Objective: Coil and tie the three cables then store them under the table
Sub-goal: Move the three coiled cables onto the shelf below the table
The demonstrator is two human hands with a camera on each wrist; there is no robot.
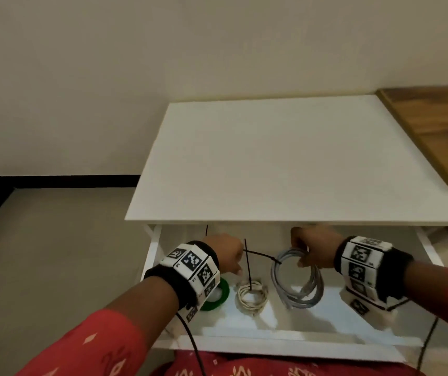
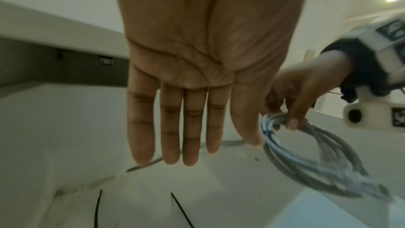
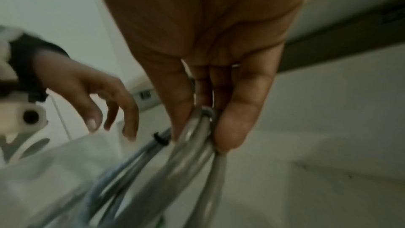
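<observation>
A grey coiled cable (image 1: 276, 280) hangs under the white table top (image 1: 271, 158), just above the lower shelf (image 1: 331, 318). My right hand (image 1: 313, 248) pinches its upper loops between thumb and fingers (image 3: 232, 124). A black zip tie (image 1: 261, 257) circles the coil, and its tail points at my left hand (image 1: 229, 253). That hand is flat with straight fingers (image 2: 186, 127) and holds nothing. A tied white coil (image 1: 240, 297) lies on the shelf with its zip tie tail (image 1: 248, 264) standing up. A green coil (image 1: 223, 291) sits partly hidden behind my left wrist.
A wooden surface (image 1: 440, 131) adjoins the table on the right. The floor and a black skirting (image 1: 68, 181) lie to the left. The shelf's white side frames (image 1: 153, 256) close it in left and right. Camera leads hang from both wrists.
</observation>
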